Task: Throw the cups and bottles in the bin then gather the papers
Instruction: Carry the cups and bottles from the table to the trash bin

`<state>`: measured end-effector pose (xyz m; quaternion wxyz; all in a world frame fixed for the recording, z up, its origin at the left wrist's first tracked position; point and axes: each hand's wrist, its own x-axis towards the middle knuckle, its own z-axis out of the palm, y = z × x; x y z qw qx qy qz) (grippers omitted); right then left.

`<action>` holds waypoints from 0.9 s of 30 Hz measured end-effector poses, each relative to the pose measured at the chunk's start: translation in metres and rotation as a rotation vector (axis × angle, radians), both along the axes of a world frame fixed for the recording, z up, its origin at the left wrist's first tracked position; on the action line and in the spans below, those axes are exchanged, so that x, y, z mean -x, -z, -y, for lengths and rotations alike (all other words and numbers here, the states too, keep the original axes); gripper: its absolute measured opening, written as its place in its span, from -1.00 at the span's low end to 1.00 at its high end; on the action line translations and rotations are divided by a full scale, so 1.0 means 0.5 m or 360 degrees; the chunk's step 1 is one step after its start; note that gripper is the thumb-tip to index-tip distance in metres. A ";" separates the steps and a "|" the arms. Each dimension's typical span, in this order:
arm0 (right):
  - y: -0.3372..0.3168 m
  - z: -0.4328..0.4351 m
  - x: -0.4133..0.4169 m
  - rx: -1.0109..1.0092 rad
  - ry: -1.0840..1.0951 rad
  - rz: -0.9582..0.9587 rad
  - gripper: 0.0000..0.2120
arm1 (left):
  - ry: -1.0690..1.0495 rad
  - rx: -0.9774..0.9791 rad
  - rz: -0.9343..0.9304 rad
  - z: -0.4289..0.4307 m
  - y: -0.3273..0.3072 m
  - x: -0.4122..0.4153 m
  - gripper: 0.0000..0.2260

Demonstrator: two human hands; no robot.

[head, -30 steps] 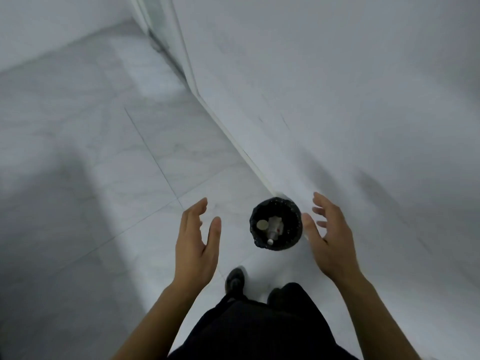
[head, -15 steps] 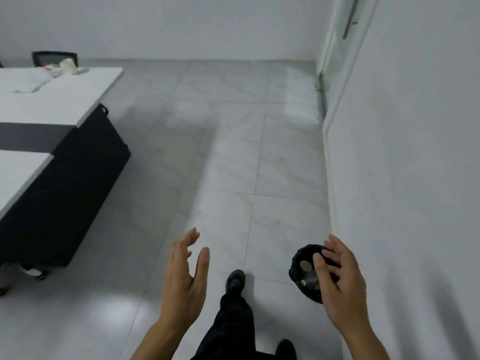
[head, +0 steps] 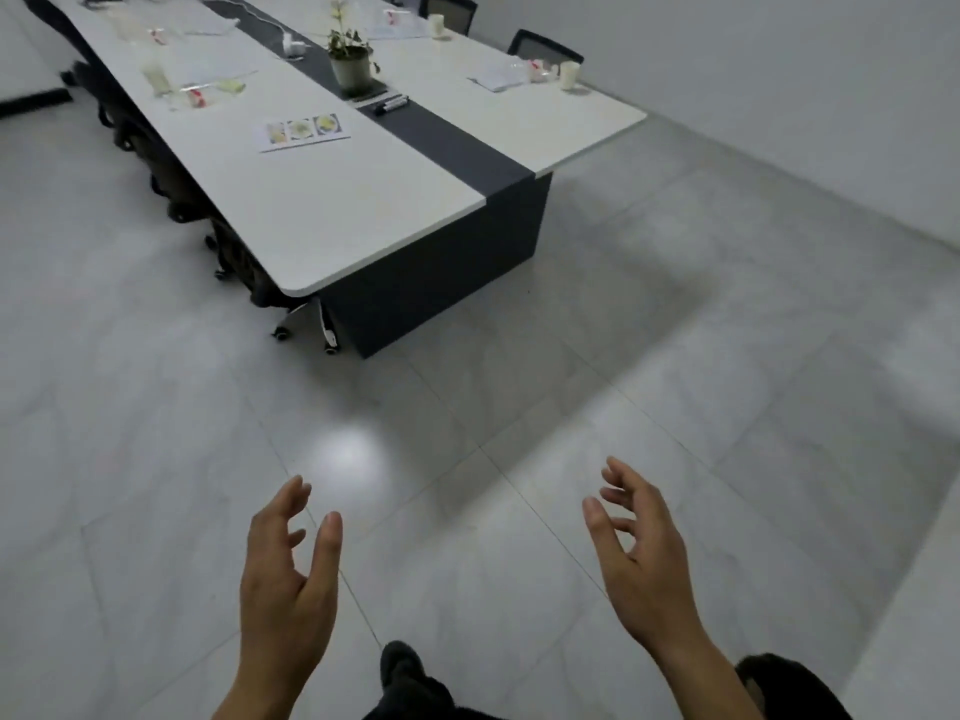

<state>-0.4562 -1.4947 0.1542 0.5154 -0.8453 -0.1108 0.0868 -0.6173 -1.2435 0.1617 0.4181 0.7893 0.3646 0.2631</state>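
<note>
We see our forearms cut off by the bottom edge; the far table [head: 363,200] end runs past the top, its cups [head: 569,75] blurred.

- I see soft, even, dim-to-moderate indoor light.
- A bright glare patch sits on the floor [head: 345,454] at lower centre.
- The table [head: 363,200] casts a broad soft shadow rightward.
- Upper-left items look blurred; straight edges bend near the frame's borders.
</note>
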 end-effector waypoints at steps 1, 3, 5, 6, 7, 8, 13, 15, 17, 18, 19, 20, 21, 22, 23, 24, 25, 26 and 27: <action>0.001 -0.062 -0.003 0.0022 -0.0059 0.0002 -0.59 | -0.0066 0.0056 0.0020 -0.043 0.001 0.012 -0.58; 0.008 -0.184 -0.012 0.0041 -0.0182 0.0012 -0.59 | -0.0167 0.0146 0.0070 -0.127 -0.001 0.029 -0.58; 0.011 -0.294 -0.019 0.0082 -0.0334 0.0014 -0.57 | -0.0223 0.0167 0.0061 -0.203 -0.001 0.041 -0.55; 0.011 -0.344 -0.021 0.0114 -0.0407 0.0024 -0.55 | -0.0237 0.0156 0.0055 -0.240 -0.005 0.047 -0.54; 0.009 -0.391 -0.024 0.0142 -0.0463 0.0042 -0.53 | -0.0249 0.0145 0.0059 -0.278 -0.011 0.050 -0.54; 0.006 -0.433 -0.028 0.0154 -0.0500 0.0059 -0.51 | -0.0264 0.0144 0.0068 -0.315 -0.017 0.050 -0.55; 0.007 -0.610 -0.072 0.0125 -0.0530 0.0043 -0.52 | -0.0287 0.0200 0.0060 -0.492 -0.019 0.014 -0.57; 0.030 -0.679 -0.104 0.0126 -0.0525 0.0023 -0.53 | -0.0281 0.0195 0.0047 -0.563 -0.001 -0.018 -0.56; 0.059 -0.756 -0.142 0.0123 -0.0508 -0.0020 -0.52 | -0.0274 0.0198 0.0011 -0.635 0.024 -0.056 -0.57; 0.074 -0.802 -0.163 0.0123 -0.0501 -0.0049 -0.52 | -0.0278 0.0210 -0.0011 -0.674 0.035 -0.077 -0.57; 0.088 -0.852 -0.186 0.0119 -0.0505 -0.0063 -0.52 | -0.0288 0.0214 -0.0032 -0.717 0.043 -0.100 -0.58; 0.100 -0.908 -0.210 0.0110 -0.0522 -0.0071 -0.52 | -0.0300 0.0210 -0.0054 -0.763 0.049 -0.125 -0.58; 0.109 -0.966 -0.237 0.0096 -0.0549 -0.0082 -0.53 | -0.0309 0.0208 -0.0080 -0.811 0.051 -0.150 -0.58; 0.114 -1.026 -0.267 0.0084 -0.0579 -0.0089 -0.53 | -0.0326 0.0208 -0.0104 -0.859 0.050 -0.174 -0.57; 0.111 -1.088 -0.294 0.0084 -0.0608 -0.0097 -0.54 | -0.0353 0.0213 -0.0127 -0.908 0.043 -0.194 -0.57; 0.102 -1.149 -0.318 0.0080 -0.0649 -0.0101 -0.54 | -0.0385 0.0223 -0.0132 -0.955 0.028 -0.212 -0.56; 0.087 -1.211 -0.342 0.0068 -0.0705 -0.0093 -0.54 | -0.0419 0.0221 -0.0127 -1.002 0.009 -0.229 -0.56; 0.069 -1.275 -0.365 0.0059 -0.0769 -0.0078 -0.54 | -0.0452 0.0200 -0.0120 -1.050 -0.009 -0.246 -0.57; 0.054 -1.340 -0.389 0.0045 -0.0832 -0.0069 -0.54 | -0.0481 0.0177 -0.0105 -1.099 -0.022 -0.261 -0.57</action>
